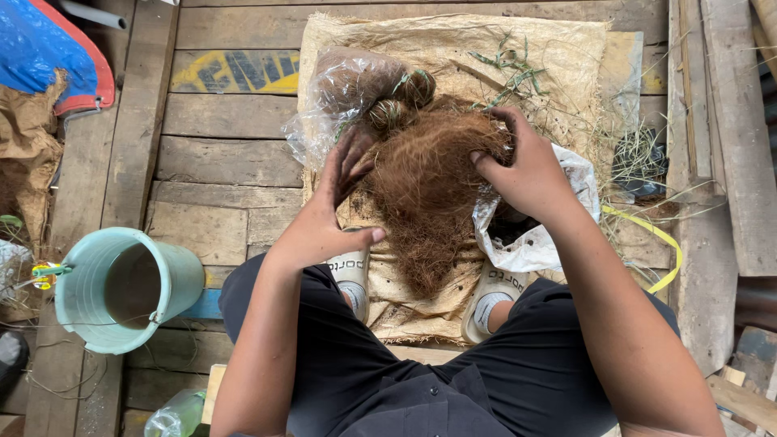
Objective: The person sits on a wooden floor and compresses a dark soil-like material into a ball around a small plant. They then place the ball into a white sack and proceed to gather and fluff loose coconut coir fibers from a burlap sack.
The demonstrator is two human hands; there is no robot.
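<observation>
Down on the wooden plank floor (218,162), a person in black clothes is sitting over a mound of coconut fibre (425,190), which is lying on a tan woven sack (558,57) spread across the planks. Both hands are working at the mound, one on each flank. The left hand (336,206) is resting against the fibre's left edge with its fingers (350,154) spread and pointing away from the body, soil-darkened, not closed around anything. The right hand (530,170) is pressing into the upper right of the mound, its fingers curled and digging into the strands, so it is gripping a tuft of the fibre.

Just beyond the mound, a clear plastic bag (340,89) is lying on the sack with more brown fibre inside, and two small round fibre balls (405,101) wrapped with green strands are sitting at its mouth, touching the mound's top. A crumpled white plastic bag (530,243) is lying under the right wrist. Two white shoes (352,271) are showing beneath the mound, near the knees.

Well apart to the left, a pale green bucket (121,287) is standing tilted on the floor, and a blue tarpaulin (48,48) is filling the upper left corner. A yellow strap (655,243) is curving along the right side beside loose dry grass.
</observation>
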